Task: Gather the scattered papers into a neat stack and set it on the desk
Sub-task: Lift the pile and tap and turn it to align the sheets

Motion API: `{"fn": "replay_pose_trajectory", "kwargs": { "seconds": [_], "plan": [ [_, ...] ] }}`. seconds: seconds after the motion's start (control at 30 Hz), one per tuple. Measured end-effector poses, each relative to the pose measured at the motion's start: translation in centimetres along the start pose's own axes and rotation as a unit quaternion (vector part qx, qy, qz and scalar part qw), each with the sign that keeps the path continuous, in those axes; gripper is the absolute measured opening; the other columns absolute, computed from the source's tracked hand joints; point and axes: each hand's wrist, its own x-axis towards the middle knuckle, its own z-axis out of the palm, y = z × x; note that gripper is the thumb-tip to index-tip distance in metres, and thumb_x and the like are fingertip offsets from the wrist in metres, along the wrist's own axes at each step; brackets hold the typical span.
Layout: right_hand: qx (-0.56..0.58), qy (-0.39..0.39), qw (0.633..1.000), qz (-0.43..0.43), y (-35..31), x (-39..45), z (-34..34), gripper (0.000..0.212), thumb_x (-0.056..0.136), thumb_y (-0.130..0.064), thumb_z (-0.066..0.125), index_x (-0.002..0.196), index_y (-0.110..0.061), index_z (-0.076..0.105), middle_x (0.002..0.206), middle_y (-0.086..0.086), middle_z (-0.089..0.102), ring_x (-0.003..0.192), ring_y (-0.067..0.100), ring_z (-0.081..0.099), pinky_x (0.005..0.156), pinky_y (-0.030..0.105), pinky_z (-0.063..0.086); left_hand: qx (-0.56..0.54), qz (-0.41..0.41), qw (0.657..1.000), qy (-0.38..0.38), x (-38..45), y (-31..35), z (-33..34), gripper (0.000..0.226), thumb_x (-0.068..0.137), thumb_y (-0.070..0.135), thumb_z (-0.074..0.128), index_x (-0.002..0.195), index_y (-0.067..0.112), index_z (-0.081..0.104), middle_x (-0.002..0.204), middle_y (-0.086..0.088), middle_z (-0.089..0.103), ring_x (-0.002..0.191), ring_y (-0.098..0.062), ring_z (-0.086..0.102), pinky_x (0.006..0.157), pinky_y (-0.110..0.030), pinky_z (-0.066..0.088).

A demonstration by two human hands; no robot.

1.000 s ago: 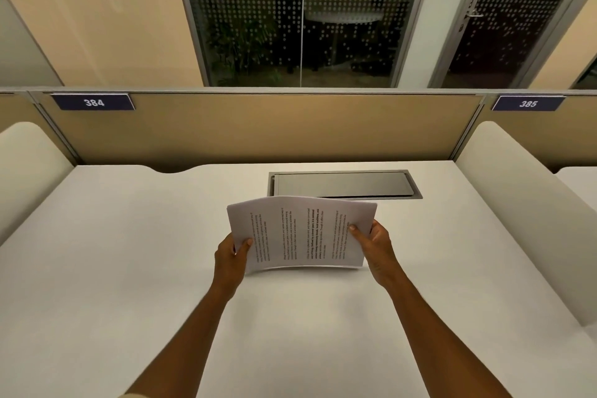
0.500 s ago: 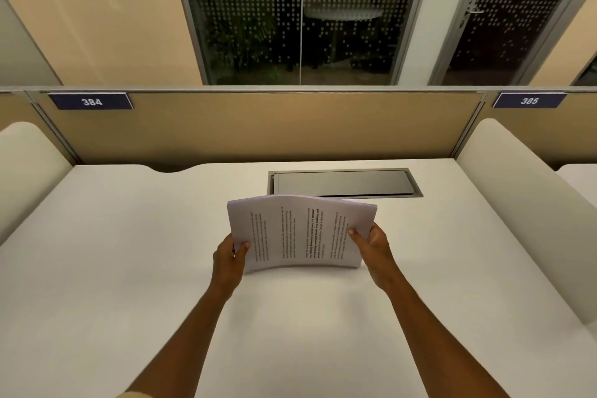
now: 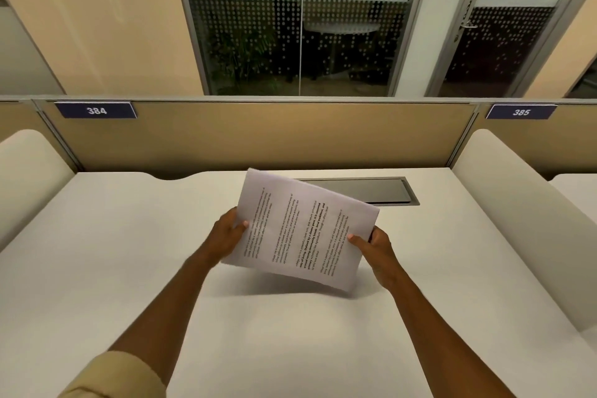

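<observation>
both hands pinch the paper stack [image 3: 303, 229] by its short edges, left hand [image 3: 227, 233] higher, right hand [image 3: 376, 247] lower; stack tilted, clear above the desk [image 3: 129, 268]. advice: level it, tap edges flush, lower flat, release together.

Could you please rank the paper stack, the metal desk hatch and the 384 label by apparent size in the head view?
1. paper stack, though nearest the camera
2. metal desk hatch, partly hidden behind the papers
3. 384 label, farthest away, so its true size is unsure
</observation>
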Motion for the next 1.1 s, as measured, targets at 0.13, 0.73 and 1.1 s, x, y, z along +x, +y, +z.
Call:
{"fn": "replay_pose_trajectory", "kwargs": {
  "seconds": [0.13,0.73,1.1],
  "plan": [
    [0.041,-0.013,0.999,0.002,-0.1,-0.2,-1.1,0.039,0.085,-0.006,0.07,0.121,-0.012,0.057,0.113,0.011,0.069,0.102,0.029,0.069,0.086,0.051,0.058,0.021,0.014,0.996,-0.081,2.1,3.0,-3.0,0.054,0.085,0.035,0.05,0.129,0.004,0.052,0.124,-0.015,0.064,0.107,-0.032,0.065,0.09,-0.049,0.055],
    [-0.155,-0.091,0.983,-0.042,-3.6,-0.2,-2.7,0.019,0.087,-0.02,0.071,0.103,-0.023,0.061,0.102,0.0,0.073,0.089,0.017,0.072,0.067,0.021,0.058,0.256,0.086,0.939,-0.213,6.5,13.9,-3.5,0.023,0.097,0.003,0.046,0.116,0.006,0.058,0.118,-0.014,0.061,0.109,-0.03,0.062,0.092,-0.044,0.055],
    [-0.168,-0.058,0.982,-0.07,-3.8,-1.2,-1.9,0.025,0.094,-0.036,0.058,0.114,-0.021,0.059,0.106,-0.003,0.07,0.087,0.021,0.07,0.071,0.028,0.055,0.279,0.083,0.941,-0.172,6.5,14.6,-1.3,0.017,0.097,0.017,0.054,0.11,0.006,0.059,0.112,-0.012,0.063,0.097,-0.027,0.062,0.076,-0.031,0.051]
  ]
}}
